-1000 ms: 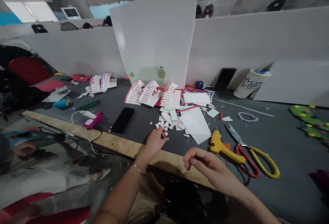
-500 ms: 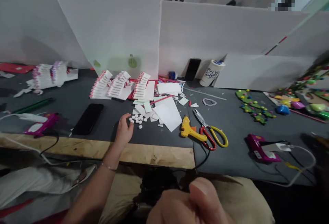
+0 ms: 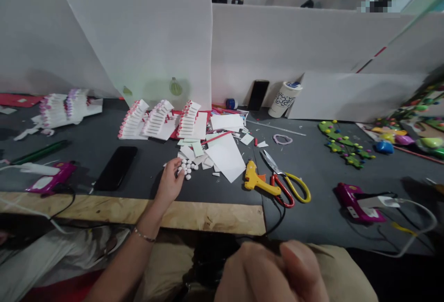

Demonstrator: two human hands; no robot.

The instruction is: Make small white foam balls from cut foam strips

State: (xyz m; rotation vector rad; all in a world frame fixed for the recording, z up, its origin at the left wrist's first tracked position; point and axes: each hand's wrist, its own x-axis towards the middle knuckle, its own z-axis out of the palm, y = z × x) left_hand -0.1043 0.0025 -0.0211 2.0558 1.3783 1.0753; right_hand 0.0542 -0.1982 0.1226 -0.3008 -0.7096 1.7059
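My left hand (image 3: 172, 180) rests on the dark table at the edge of a pile of small white balls (image 3: 188, 167). Its thumb and forefinger are apart and curve around the near side of the pile. Close to the camera, low in the picture, is my right hand (image 3: 272, 274), with its fingers curled and the thumb bent against them. Whatever those fingers may hold is hidden. Just beyond the balls lie paper scraps (image 3: 197, 148) and a larger white sheet (image 3: 227, 158). Folded white card pieces with pink-tipped sticks (image 3: 160, 119) stand behind them.
Right of the paper lie a yellow glue gun (image 3: 258, 179) and open scissors (image 3: 286, 179). A black phone (image 3: 117, 168) is on the left. Purple power strips (image 3: 357, 202) with cables sit on both sides. A white patterned cup (image 3: 284, 101) stands by the upright white boards (image 3: 256, 38).
My left hand has shifted slightly right against the white balls, which sit closer together. My right hand has moved a little to the right, still curled. The view has tilted slightly.
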